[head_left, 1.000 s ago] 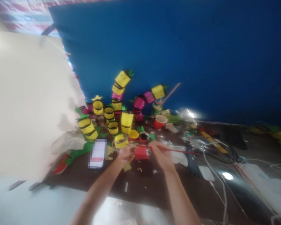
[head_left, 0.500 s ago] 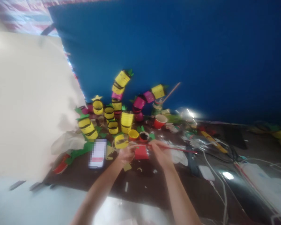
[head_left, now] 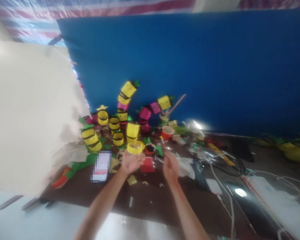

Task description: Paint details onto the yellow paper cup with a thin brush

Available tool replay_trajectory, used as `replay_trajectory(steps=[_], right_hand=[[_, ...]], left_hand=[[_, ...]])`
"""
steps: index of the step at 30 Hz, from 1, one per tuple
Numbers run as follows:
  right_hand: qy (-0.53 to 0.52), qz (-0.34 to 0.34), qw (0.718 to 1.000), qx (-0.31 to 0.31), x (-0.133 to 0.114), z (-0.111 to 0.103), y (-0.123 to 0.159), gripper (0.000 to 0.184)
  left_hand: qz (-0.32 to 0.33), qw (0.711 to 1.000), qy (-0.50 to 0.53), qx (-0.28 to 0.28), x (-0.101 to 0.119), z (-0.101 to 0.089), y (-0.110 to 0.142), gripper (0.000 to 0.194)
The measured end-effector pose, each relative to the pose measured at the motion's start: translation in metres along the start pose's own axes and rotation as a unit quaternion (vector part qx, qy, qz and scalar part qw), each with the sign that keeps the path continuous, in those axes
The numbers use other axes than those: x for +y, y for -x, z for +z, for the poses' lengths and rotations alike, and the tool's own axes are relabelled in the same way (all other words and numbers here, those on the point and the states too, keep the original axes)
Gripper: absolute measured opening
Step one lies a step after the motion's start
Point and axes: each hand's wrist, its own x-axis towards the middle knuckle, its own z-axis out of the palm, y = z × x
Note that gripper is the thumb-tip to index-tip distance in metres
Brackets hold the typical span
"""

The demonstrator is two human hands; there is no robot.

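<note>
My left hand (head_left: 133,162) is closed on a short yellow paper-cup ring (head_left: 133,149), held up just above the tabletop. In my right hand (head_left: 170,164) is a thin paintbrush (head_left: 162,141), tilted upward with a yellow tip. Its lower end is hidden behind the hand. Between the hands lies a red square sheet (head_left: 147,165). Behind it stands a small cup of black paint (head_left: 150,148). A small cup with a yellow rim (head_left: 141,144) is partly covered by the held ring. Blur hides the finer finger detail.
Several yellow cup figures with black bands (head_left: 118,138) and green leaf tops stand behind my hands. A red cup (head_left: 167,133) stands further back. A phone (head_left: 101,166) lies at left. White cables (head_left: 225,186) and a white charger (head_left: 214,186) lie at right.
My right hand has turned the paintbrush from lying sideways to pointing upward, away from the yellow ring. My left hand has rotated, lifting the ring slightly. The camera view has shifted.
</note>
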Motion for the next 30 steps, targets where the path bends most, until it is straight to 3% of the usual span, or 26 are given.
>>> replay_trajectory(steps=[5,11,15,18,22,24,26,30], right_hand=[[0.039,-0.076,0.996,-0.019,0.017,0.006,0.011,0.021],[0.073,-0.139,0.988,-0.008,0.021,0.008,0.012,0.018],[0.168,-0.221,0.961,-0.015,0.028,0.01,0.017,0.029],[0.199,-0.263,0.943,-0.046,0.036,0.01,0.024,0.039],[0.164,-0.283,0.939,-0.104,0.037,0.008,0.029,0.038],[0.134,-0.267,0.948,-0.109,0.028,0.008,0.027,0.031],[0.104,-0.224,0.966,-0.076,0.014,0.008,0.022,0.022],[-0.06,-0.032,0.997,-0.047,-0.017,0.004,0.009,0.012]], left_hand=[[0.051,0.994,-0.093,-0.002,0.006,-0.001,0.003,0.065],[0.14,0.97,-0.195,0.045,0.014,0.018,-0.005,0.046],[0.202,0.942,-0.252,0.085,0.008,0.029,-0.014,0.046],[0.227,0.923,-0.3,0.085,0.0,0.024,-0.013,0.058],[0.297,0.886,-0.339,0.109,-0.007,0.009,-0.009,0.056],[0.306,0.883,-0.342,0.102,-0.009,0.002,-0.009,0.058],[0.309,0.881,-0.341,0.109,-0.011,-0.004,-0.009,0.055],[0.308,0.868,-0.373,0.116,-0.014,-0.01,-0.007,0.045]])
